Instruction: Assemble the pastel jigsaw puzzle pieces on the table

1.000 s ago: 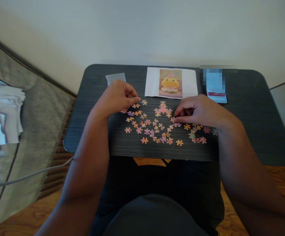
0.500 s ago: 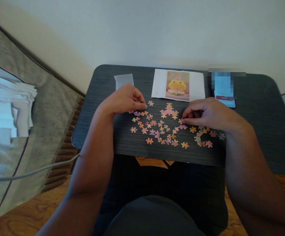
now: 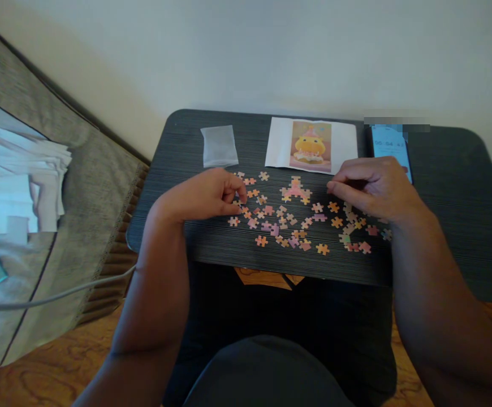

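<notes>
Several small orange, pink and purple puzzle pieces (image 3: 290,223) lie scattered on a dark table (image 3: 178,169). A few joined pieces (image 3: 296,190) sit just below a reference picture (image 3: 311,145) of a yellow duck. My left hand (image 3: 206,195) rests at the left side of the scatter, fingers curled and pinching at a piece near its fingertips. My right hand (image 3: 371,186) hovers over the right side of the pieces, fingers pressed together; what they hold is hidden.
A clear plastic bag (image 3: 219,145) lies at the table's back left. A phone (image 3: 390,148) lies at the back right, partly behind my right hand. A grey fabric surface (image 3: 59,186) and a cable (image 3: 59,294) are at the left. Wooden floor shows below.
My left hand has moved down and right into the pieces. My right hand has lifted off the piece by the joined cluster and drawn back toward the phone. The plastic bag now shows fully.
</notes>
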`<move>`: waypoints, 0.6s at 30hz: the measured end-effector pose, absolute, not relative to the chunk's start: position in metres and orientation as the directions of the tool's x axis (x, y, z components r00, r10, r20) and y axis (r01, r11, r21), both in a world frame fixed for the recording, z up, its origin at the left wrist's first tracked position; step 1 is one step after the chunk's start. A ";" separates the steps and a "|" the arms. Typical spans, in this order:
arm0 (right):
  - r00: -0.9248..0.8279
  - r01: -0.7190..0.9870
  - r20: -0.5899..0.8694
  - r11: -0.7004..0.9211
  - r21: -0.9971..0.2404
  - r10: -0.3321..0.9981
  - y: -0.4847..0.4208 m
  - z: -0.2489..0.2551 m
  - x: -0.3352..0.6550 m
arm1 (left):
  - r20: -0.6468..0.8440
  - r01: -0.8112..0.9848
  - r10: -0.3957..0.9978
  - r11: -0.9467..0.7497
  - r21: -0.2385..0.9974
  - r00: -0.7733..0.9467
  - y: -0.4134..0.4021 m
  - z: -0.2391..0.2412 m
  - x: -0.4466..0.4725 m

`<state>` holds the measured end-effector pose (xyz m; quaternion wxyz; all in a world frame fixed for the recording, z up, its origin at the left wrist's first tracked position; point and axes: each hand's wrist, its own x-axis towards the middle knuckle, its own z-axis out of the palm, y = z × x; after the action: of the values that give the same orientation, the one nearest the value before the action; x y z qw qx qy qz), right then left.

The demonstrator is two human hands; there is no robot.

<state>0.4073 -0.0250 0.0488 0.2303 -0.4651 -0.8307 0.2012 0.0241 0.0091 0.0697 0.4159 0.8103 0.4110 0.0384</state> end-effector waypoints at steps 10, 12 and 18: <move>-0.459 0.667 0.216 0.495 -0.557 0.862 -0.026 0.048 0.404 | -0.165 0.618 0.810 -0.279 0.735 0.562 -0.035 0.053 0.019; -0.449 0.669 0.220 0.489 -0.559 0.866 -0.026 0.048 0.404 | -0.156 0.603 0.814 -0.270 0.751 0.559 -0.037 0.051 0.017; -0.430 0.673 0.242 0.488 -0.556 0.870 -0.026 0.047 0.406 | -0.089 0.488 0.889 -0.160 0.858 0.448 -0.041 0.042 0.005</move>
<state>0.4061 -0.0264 0.0474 0.2560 -0.4684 -0.8236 0.1918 0.0049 -0.0414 0.0418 0.4422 0.7271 0.4736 0.2268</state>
